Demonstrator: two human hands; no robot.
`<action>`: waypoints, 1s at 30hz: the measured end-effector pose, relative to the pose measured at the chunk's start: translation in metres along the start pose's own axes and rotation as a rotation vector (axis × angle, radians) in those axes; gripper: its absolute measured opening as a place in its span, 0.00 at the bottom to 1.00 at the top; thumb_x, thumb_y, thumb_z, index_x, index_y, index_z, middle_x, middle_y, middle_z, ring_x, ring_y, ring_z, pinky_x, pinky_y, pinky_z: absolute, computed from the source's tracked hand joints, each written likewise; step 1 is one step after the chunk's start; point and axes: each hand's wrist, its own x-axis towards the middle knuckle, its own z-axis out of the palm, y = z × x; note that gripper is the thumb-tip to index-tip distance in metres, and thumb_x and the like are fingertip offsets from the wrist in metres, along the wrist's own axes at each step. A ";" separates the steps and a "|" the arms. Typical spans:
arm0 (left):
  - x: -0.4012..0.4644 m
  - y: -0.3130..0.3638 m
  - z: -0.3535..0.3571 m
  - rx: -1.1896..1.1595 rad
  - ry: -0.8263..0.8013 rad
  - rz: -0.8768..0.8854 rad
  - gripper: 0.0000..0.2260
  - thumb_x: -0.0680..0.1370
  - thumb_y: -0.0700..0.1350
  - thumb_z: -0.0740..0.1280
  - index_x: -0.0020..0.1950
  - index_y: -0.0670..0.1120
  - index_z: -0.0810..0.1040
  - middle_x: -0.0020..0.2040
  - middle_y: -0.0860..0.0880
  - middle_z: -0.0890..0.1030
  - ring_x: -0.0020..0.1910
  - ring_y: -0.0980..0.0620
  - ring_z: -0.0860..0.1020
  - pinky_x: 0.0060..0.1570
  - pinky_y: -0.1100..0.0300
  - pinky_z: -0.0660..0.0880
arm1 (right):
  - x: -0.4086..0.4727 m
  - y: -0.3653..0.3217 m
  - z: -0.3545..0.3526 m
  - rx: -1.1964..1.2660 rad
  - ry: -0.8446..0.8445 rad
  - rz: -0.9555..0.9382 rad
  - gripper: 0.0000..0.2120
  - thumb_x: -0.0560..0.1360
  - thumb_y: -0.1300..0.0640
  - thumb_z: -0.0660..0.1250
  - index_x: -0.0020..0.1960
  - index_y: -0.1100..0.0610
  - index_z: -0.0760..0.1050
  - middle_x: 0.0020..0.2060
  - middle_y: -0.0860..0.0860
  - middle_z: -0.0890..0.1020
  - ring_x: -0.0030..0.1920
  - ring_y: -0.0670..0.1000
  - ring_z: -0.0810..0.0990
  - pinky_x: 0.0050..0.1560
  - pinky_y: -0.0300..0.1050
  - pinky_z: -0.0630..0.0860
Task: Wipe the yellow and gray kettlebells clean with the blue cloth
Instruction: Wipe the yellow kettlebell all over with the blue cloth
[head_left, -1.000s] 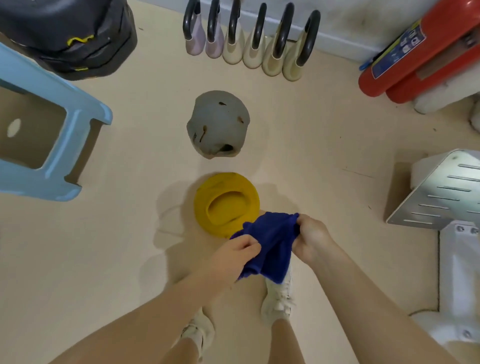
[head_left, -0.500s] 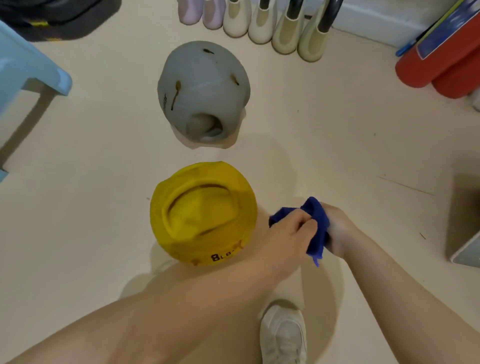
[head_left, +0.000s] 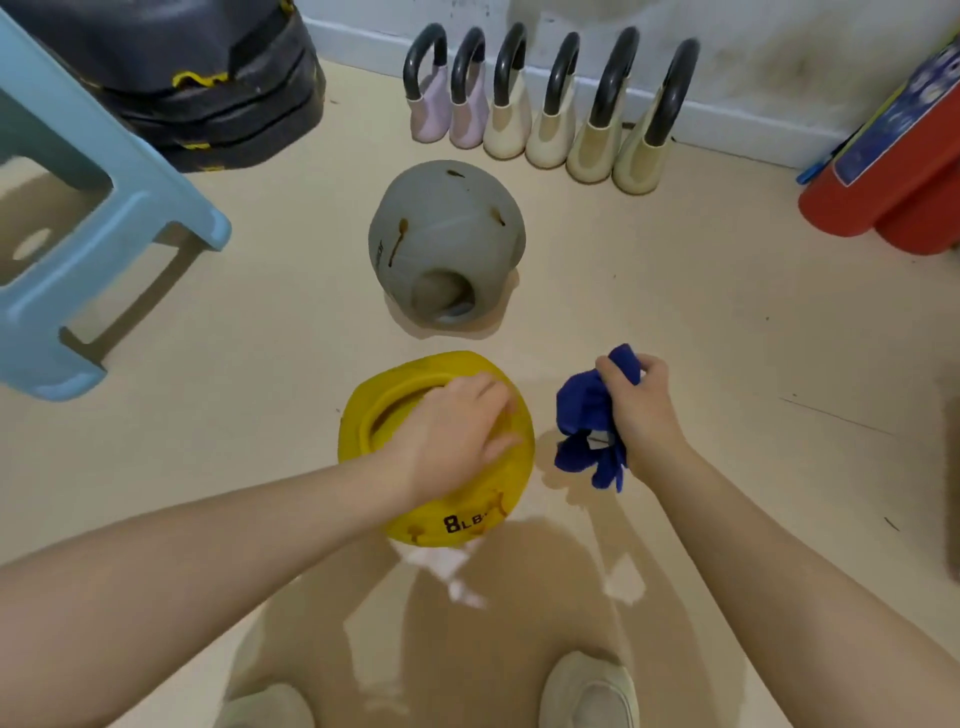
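The yellow kettlebell (head_left: 415, 514), marked 8 LB and streaked with brown stains, stands on the floor just ahead of my feet. My left hand (head_left: 457, 431) lies over its top, fingers curled on the handle rim. Just to its right, my right hand (head_left: 641, 410) is closed on the bunched blue cloth (head_left: 584, 421), which hangs clear of the kettlebell. Farther ahead sits the gray kettlebell (head_left: 441, 239), also carrying brown stains, untouched by either hand.
A row of several small kettlebells (head_left: 545, 119) lines the back wall. A light blue plastic stool (head_left: 104, 218) stands at left, with black stacked gear (head_left: 208, 88) behind it. Red cylinders (head_left: 893, 176) lie at right. My shoes (head_left: 589, 691) are below.
My left hand has let go of the cloth and moved onto the yellow kettlebell's top. The right hand alone keeps the cloth, now beside the kettlebell. The view has pulled back.
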 end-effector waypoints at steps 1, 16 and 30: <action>-0.002 -0.012 0.005 0.168 -0.041 0.100 0.19 0.74 0.55 0.67 0.59 0.43 0.76 0.59 0.43 0.77 0.56 0.42 0.76 0.52 0.50 0.74 | 0.004 0.007 -0.002 -0.048 0.001 -0.012 0.17 0.77 0.50 0.63 0.61 0.52 0.61 0.46 0.52 0.77 0.41 0.53 0.79 0.37 0.46 0.75; 0.001 -0.078 0.021 0.056 -0.160 0.178 0.42 0.70 0.74 0.38 0.77 0.50 0.53 0.74 0.59 0.46 0.74 0.58 0.47 0.72 0.60 0.49 | 0.012 0.040 0.030 -0.032 0.121 -0.165 0.10 0.78 0.57 0.61 0.55 0.55 0.61 0.42 0.46 0.71 0.41 0.48 0.75 0.37 0.39 0.71; 0.031 -0.154 -0.014 -0.598 -0.160 -0.315 0.39 0.63 0.77 0.54 0.72 0.63 0.58 0.75 0.59 0.55 0.74 0.60 0.51 0.73 0.55 0.49 | 0.063 -0.011 0.096 -0.425 -0.170 -0.519 0.12 0.79 0.60 0.58 0.60 0.54 0.75 0.57 0.50 0.79 0.54 0.47 0.73 0.53 0.38 0.68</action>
